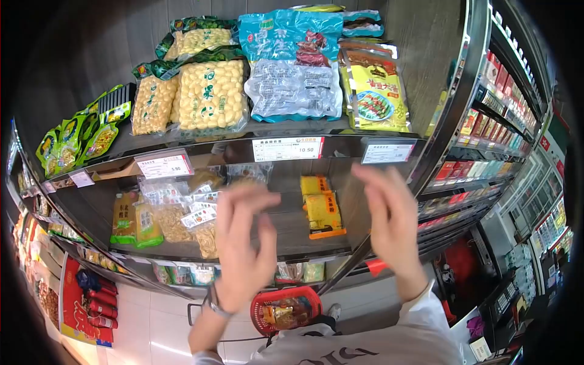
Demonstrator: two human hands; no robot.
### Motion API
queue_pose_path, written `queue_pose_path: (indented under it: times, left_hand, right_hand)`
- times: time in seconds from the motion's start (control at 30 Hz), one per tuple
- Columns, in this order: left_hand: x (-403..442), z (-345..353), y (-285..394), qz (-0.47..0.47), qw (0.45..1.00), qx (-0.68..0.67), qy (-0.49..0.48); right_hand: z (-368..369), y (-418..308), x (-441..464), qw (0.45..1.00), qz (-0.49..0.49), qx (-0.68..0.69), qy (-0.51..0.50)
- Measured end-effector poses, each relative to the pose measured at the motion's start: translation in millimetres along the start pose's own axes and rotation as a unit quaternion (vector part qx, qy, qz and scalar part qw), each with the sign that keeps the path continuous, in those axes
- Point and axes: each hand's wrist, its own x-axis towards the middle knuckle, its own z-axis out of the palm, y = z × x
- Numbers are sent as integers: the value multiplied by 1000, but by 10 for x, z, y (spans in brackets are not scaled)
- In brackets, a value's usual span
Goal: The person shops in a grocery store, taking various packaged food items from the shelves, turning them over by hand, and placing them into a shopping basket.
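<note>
While the left hand [243,240] and right hand [391,216] hover empty, yellow packets [324,214] lie between them, presumably grouped for display.

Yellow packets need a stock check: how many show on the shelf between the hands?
2 in view: the front packet, and the rear packet, partly covered behind it. More may be hidden behind or underneath.

Dark wood-grain shelving [421,58]; pale tiled floor [137,325] below, streaked with light; tall tiered rack [490,146] at right.
</note>
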Motion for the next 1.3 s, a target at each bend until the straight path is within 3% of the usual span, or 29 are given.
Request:
queue_pose_path:
  times: [0.1,0.17,0.27,0.33,0.37,0.53,0.63,0.73,0.77,0.83,0.9,0.97,1.1,1.2,1.27,1.3]
  left_hand:
    - [588,-23,-99,117,987,100,46]
    - [926,23,-145,105,983,134,64]
    - [1263,126,-389,59,981,171,66]
    - [1376,140,-496,-36,991,124,-29]
    - [1397,132,-531,-34,991,126,-26]
    - [1425,122,-654,-117,991,-6,-63]
    - [1457,99,-592,-148,983,-89,-55]
    - [1433,63,-565,-99,989,-110,-29]
    - [1416,60,-570,-67,993,-94,-11]
    - [1359,52,-523,-42,995,-87,-9]
    - [1257,33,-393,-4,991,-118,69]
    - [1147,-68,-158,-6,989,-115,92]
    - [688,-108,233,-54,925,-361,106]
    - [-22,10,209,-96,904,-399,120]
    - [-459,104,275,-122,899,-397,138]
    - [-624,158,334,-180,881,-397,181]
  right_hand:
    - [-111,-55,492,997,71,-29,10]
    - [-58,82,754,997,45,-44,39]
    - [50,324,1076,985,-13,-165,41]
    - [83,447,1223,980,-5,-197,-7]
    - [101,490,1265,972,9,-229,-55]
    - [184,506,1316,957,1,-275,-96]
    - [261,584,1294,971,6,-234,-55]
    - [257,548,1259,988,-91,-104,63]
    - [215,490,1259,989,-90,-104,60]
    - [149,363,1268,996,-40,48,71]
    - [148,187,1212,984,-83,120,97]
    - [65,-91,1060,958,-12,258,122]
    - [-15,-363,609,961,-92,214,149]
    - [-4,-393,72,973,-109,150,139]
    - [129,-404,-185,963,-83,218,139]
    - [150,-435,-326,964,-30,236,118]
